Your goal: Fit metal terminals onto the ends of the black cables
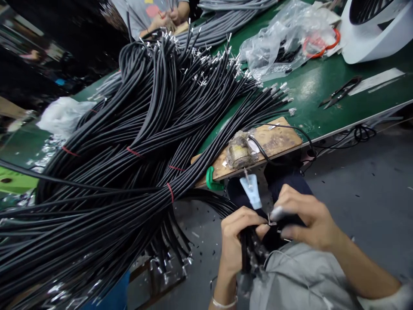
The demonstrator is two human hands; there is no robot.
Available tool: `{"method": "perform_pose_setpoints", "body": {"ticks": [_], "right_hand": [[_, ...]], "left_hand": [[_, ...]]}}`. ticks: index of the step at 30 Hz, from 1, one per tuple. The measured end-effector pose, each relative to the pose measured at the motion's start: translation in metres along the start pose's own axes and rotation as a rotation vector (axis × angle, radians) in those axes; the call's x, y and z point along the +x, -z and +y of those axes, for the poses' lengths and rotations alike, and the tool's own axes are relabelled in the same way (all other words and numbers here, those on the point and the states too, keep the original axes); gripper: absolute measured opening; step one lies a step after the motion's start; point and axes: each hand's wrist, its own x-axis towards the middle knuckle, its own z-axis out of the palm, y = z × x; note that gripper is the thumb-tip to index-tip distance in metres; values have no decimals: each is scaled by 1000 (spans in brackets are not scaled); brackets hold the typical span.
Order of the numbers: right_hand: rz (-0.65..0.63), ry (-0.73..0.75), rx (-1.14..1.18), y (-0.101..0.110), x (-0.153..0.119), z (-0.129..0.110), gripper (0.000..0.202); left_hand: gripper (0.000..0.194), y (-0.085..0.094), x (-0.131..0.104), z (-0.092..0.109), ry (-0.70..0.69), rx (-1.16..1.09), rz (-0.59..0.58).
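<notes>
My left hand (237,226) is closed around a bunch of black cables (222,204) above my lap. Between its thumb and forefinger a cable end with thin, bare silvery wires (271,222) sticks out to the right. Close beside those wires is my right hand (311,221), slightly blurred, its thumb and forefinger apart with nothing visible between them. A white covering wraps one of its fingertips. Below the left hand, the cables' lower ends hang blurred against my grey clothing (300,275).
Heaps of black cables (155,103), tied with red bands, cover the green table (309,86). A wooden board (277,137) at its edge carries a small taped device (239,150), a green clamp (214,180) and a light-blue tab (251,191). Snips (340,92) lie right. Another person's hands (172,17) work opposite.
</notes>
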Motion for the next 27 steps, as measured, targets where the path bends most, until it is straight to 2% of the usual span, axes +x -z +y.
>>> {"method": "perform_pose_setpoints", "body": {"ticks": [2,3,8,12,19,21,24,27], "right_hand": [[-104,151,-176,-6,1,-14,14],[-94,184,-211,-9,2,-17,12],[104,172,-158,-22,5,-9,7],[78,182,-141,-23,4,-2,12],[160,112,-121,-24,1,2,6],[148,88,-99,-24,0,2,8],[97,126,-107,-24,1,0,14],[171,175,-116,-26,5,0,13]], "left_hand": [[8,3,-2,-1,19,18,-109],[8,3,-3,-1,10,21,-111],[17,0,-11,3,-97,61,117],[16,-5,-14,6,-75,92,203],[11,-7,-11,8,-62,121,218],[10,-8,-10,8,-68,121,223],[10,-12,-9,9,-81,112,258],[10,-17,-10,8,-101,123,271]]}}
